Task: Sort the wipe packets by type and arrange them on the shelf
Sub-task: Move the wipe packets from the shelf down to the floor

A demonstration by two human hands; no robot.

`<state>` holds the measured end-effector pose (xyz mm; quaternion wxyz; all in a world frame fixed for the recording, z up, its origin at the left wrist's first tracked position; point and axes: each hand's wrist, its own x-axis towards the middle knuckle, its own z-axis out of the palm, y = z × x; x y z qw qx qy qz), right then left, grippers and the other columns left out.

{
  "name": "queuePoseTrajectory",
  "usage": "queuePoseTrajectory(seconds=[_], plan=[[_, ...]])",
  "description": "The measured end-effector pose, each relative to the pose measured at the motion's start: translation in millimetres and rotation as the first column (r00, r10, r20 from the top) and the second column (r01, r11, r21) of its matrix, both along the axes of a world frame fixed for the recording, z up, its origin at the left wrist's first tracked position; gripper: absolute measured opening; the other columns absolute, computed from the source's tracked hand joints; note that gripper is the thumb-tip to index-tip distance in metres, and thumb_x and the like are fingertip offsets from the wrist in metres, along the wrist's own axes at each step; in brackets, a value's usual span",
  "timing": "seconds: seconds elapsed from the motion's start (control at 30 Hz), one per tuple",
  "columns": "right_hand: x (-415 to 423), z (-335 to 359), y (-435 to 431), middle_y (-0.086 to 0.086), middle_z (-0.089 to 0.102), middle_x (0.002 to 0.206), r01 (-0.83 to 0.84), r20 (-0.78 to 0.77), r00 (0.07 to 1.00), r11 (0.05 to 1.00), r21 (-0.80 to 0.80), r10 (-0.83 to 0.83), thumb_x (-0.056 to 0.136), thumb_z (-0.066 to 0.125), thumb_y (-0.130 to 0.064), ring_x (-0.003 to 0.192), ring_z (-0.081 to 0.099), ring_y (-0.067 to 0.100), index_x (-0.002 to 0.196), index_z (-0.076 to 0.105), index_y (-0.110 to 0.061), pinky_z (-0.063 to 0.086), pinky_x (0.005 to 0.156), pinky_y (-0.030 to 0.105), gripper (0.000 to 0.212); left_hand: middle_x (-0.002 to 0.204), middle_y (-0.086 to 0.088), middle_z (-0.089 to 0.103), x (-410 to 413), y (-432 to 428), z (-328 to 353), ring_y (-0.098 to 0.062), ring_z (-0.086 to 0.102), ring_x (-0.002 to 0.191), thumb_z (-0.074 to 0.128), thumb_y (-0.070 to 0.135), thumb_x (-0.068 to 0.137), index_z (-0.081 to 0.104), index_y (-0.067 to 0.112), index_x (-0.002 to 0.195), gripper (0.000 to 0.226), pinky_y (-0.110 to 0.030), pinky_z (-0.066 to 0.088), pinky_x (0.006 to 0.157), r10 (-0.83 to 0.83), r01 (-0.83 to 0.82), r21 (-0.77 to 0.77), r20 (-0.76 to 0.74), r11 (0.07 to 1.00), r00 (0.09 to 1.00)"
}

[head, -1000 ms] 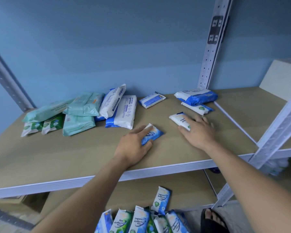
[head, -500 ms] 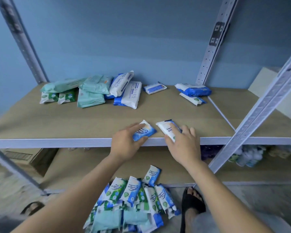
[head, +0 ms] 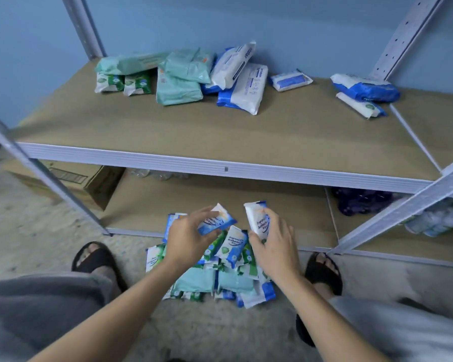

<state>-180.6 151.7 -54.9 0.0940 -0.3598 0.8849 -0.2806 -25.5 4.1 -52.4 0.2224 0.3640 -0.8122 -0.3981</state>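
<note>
Packets, 2 small ones, are up in the person's hands, low down in front of the lower shelf (head: 246,194). L hand (head: 186,236) has fingers + thumb curled round a blue-white packet (head: 216,220), tilted, printed side up. R hand (head: 275,246) pinches a white-blue packet (head: 258,218) that stands nearly upright, thumb across its front. The 2 are close but not touching. Right under both hands sits the floor pile (head: 212,278): mixed packets, small blue/green-print ones on top, bigger mint ones lower, heaped at the lower shelf's front edge between the feet; can't tell if any rest on the board itself. Upper shelf (head: 220,134) carries the rest along its back edge. From its left: small green-white packs (head: 123,83) side by side, mint packs (head: 178,84) stacked and overlapping, big white-blue packs (head: 243,87) leaning on each other, then a lone small blue packet (head: 289,81) apart from them. Well to the right, near the upright, is a blue pack (head: 366,87) lying on a slim white packet (head: 360,105). Black sandals on both feet, left sandal (head: 94,257) and right sandal (head: 323,270), either side of the pile. Cardboard box (head: 71,184) stands on the floor under the upper shelf's left end. Dark purple bundle (head: 361,202) lies on the lower level at right, blurred.
</note>
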Motion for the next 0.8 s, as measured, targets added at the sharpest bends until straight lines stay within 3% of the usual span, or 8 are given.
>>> queuePoseTrajectory(seconds=[0.2, 0.27, 0.4, 0.53, 0.63, 0.8], plan=[[-14.6, -56.7, -22.9, 0.012, 0.055, 0.13, 0.022, 0.144, 0.988, 0.965, 0.261, -0.061, 0.095, 0.058, -0.043, 0.119, 0.049, 0.033, 0.147, 0.034, -0.027, 0.046, 0.086, 0.041, 0.06, 0.13, 0.014, 0.066, 7.9, -21.0, -61.2, -0.022, 0.07, 0.097, 0.079, 0.025, 0.084, 0.073, 0.028, 0.117, 0.033, -0.023, 0.052, 0.085, 0.133, -0.149, 0.096, 0.155, 0.984, 0.979], [-19.4, -74.0, -28.9, 0.016, 0.054, 0.133, 0.023, 0.156, 0.985, 0.948, 0.317, -0.076, 0.096, 0.056, -0.045, 0.122, 0.049, 0.036, 0.151, 0.032, -0.026, 0.046, 0.088, 0.043, 0.063, 0.129, 0.008, 0.067, 3.7, -29.2, -79.7, -0.019, 0.067, 0.108, 0.077, 0.024, 0.086, 0.071, 0.028, 0.12, 0.035, -0.022, 0.048, 0.089, 0.155, -0.171, 0.086, 0.17, 0.982, 0.973], [-25.1, -119.6, -35.7, 0.019, 0.048, 0.138, -0.006, 0.181, 0.98, 0.898, 0.44, -0.082, 0.101, 0.042, -0.048, 0.124, 0.046, 0.038, 0.155, 0.027, -0.029, 0.043, 0.094, 0.044, 0.059, 0.146, 0.001, 0.055, -4.4, -46.1, -125.6, -0.017, 0.055, 0.131, 0.069, 0.024, 0.093, 0.066, 0.027, 0.131, 0.038, -0.027, 0.045, 0.1, 0.116, -0.145, 0.109, 0.238, 0.983, 0.964], [-12.3, -145.5, -29.1, 0.013, 0.043, 0.139, 0.037, 0.125, 0.986, 0.876, 0.481, -0.11, 0.104, 0.027, -0.05, 0.121, 0.045, 0.037, 0.156, 0.019, -0.037, 0.044, 0.09, 0.042, 0.055, 0.161, 0.006, 0.033, 5.3, -36.6, -165.2, -0.013, 0.034, 0.146, 0.052, 0.037, 0.103, 0.044, 0.033, 0.15, 0.048, -0.028, 0.036, 0.113, -0.01, -0.045, 0.15, 0.347, 0.988, 0.938], [-1.4, -156.6, -23.9, 0.01, 0.041, 0.141, 0.103, 0.094, 0.981, 0.868, 0.486, -0.17, 0.104, 0.029, -0.049, 0.126, 0.042, 0.035, 0.158, 0.018, -0.037, 0.043, 0.097, 0.043, 0.056, 0.165, 0.009, 0.022, 10.4, -23.1, -175.5, -0.012, 0.021, 0.151, 0.046, 0.041, 0.105, 0.036, 0.032, 0.154, 0.051, -0.032, 0.03, 0.119, 0.01, -0.045, 0.103, 0.322, 0.994, 0.947], [-5.0, -169.2, -10.0, 0.012, 0.044, 0.137, 0.113, 0.098, 0.976, 0.84, 0.53, -0.193, 0.104, 0.034, -0.046, 0.124, 0.042, 0.036, 0.157, 0.025, -0.035, 0.043, 0.097, 0.043, 0.055, 0.165, 0.006, 0.022, 8.1, -13.2, -182.0, -0.017, 0.019, 0.152, 0.041, 0.04, 0.106, 0.035, 0.03, 0.155, 0.05, -0.041, 0.033, 0.118, 0.034, -0.052, 0.044, 0.334, 0.998, 0.942]])
